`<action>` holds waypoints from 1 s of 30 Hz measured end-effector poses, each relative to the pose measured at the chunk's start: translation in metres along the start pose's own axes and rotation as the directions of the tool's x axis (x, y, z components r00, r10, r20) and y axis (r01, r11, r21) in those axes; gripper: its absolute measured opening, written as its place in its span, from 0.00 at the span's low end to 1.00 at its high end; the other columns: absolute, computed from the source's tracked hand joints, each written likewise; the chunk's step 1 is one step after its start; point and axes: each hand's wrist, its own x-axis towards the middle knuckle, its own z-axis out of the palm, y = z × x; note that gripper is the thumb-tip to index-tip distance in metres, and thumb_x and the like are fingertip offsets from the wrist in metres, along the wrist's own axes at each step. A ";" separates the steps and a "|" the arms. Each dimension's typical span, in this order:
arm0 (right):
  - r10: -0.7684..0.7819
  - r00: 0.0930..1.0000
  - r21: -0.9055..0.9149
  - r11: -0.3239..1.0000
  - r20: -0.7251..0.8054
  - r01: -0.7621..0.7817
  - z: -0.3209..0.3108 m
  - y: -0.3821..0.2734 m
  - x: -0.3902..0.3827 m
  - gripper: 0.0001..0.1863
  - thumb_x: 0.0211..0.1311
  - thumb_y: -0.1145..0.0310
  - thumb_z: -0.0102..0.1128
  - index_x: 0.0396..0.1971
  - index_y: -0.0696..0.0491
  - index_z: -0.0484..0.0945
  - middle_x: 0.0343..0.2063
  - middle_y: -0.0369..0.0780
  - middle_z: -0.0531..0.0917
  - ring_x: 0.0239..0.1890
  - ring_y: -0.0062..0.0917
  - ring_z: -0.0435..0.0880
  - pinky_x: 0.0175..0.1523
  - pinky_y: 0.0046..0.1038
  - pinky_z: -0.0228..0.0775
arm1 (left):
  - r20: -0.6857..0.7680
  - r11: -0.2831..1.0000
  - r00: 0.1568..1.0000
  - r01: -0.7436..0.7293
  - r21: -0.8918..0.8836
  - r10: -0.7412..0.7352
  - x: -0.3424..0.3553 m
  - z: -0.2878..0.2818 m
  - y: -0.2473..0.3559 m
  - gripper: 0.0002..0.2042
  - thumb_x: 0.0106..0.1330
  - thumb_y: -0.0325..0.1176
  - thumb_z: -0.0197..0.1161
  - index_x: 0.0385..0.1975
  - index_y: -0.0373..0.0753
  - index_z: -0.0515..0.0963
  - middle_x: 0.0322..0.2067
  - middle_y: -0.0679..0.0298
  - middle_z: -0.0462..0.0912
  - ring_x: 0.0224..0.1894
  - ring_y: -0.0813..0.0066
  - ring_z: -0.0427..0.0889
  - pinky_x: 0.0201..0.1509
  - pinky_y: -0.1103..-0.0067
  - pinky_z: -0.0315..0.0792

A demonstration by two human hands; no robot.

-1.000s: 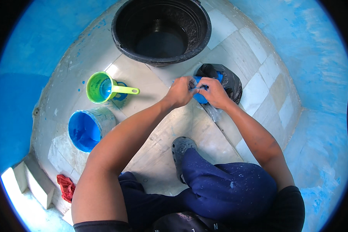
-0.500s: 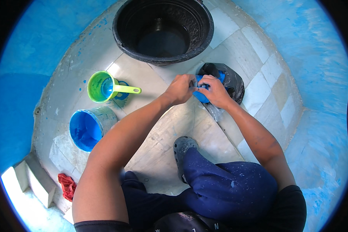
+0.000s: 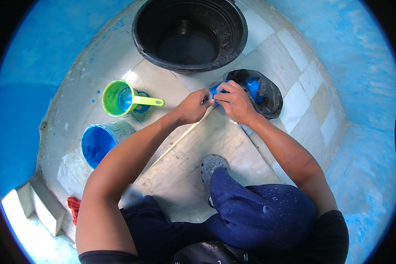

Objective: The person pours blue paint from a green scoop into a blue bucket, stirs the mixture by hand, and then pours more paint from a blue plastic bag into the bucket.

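Observation:
My left hand (image 3: 192, 107) and my right hand (image 3: 236, 101) meet in front of me, fingers closed in a pinch on a small blue piece (image 3: 214, 89). The fingers cover most of it, so I cannot make out its kind. A thin pale stick (image 3: 180, 138) slants from beneath my left hand down toward my left forearm; whether it joins the blue piece, I cannot tell. Just beyond my right hand lies a black plastic bag (image 3: 272, 93), its mouth spread around bright blue, paint-covered contents (image 3: 252, 85).
A large black tub (image 3: 189, 66) with some liquid stands ahead. On the left are a green dipper (image 3: 112, 99) and a paint bucket (image 3: 96, 145), blue inside. A red cloth (image 3: 73, 207) lies near my left arm. Blue-painted walls (image 3: 369, 79) enclose the tiled floor.
Both hands have shifted slightly left, away from the bag, with the blue piece still between them. The pale stick now shows below my left hand, and more of the bag's blue contents is visible.

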 end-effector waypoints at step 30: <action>0.054 0.961 0.205 0.972 0.270 -0.112 0.053 -0.007 0.040 0.06 0.59 0.70 0.68 0.33 0.57 0.86 0.37 0.42 0.81 0.46 0.42 0.79 0.52 0.41 0.71 | -0.104 0.993 0.995 0.017 0.121 -0.005 -0.027 -0.024 -0.042 0.09 0.71 0.29 0.61 0.40 0.27 0.77 0.37 0.40 0.83 0.43 0.40 0.83 0.49 0.59 0.75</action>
